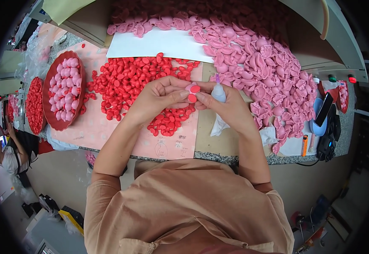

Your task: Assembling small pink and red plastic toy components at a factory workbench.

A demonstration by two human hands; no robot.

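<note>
In front of my chest, both hands meet over the table around a small pink plastic piece with two red oval parts (192,98) on it. My left hand (157,96) pinches this piece between thumb and fingers. A small squeeze bottle (219,93) with a pale purple tip rests in my right hand (231,108), nozzle upward; the right thumb and fingertips also reach the red ovals. Under and beyond my left hand lies a heap of glossy red oval pieces (129,80). To the right spreads a large pile of pink shell-like pieces (273,80).
A red scalloped tray (61,125) of pink pieces stands left, beside a basket of red pieces (35,106). White paper (150,45) lies at the back. At right are a phone (324,109), an orange cutter (305,145) and tissue (269,134). Another person (13,156) is far left.
</note>
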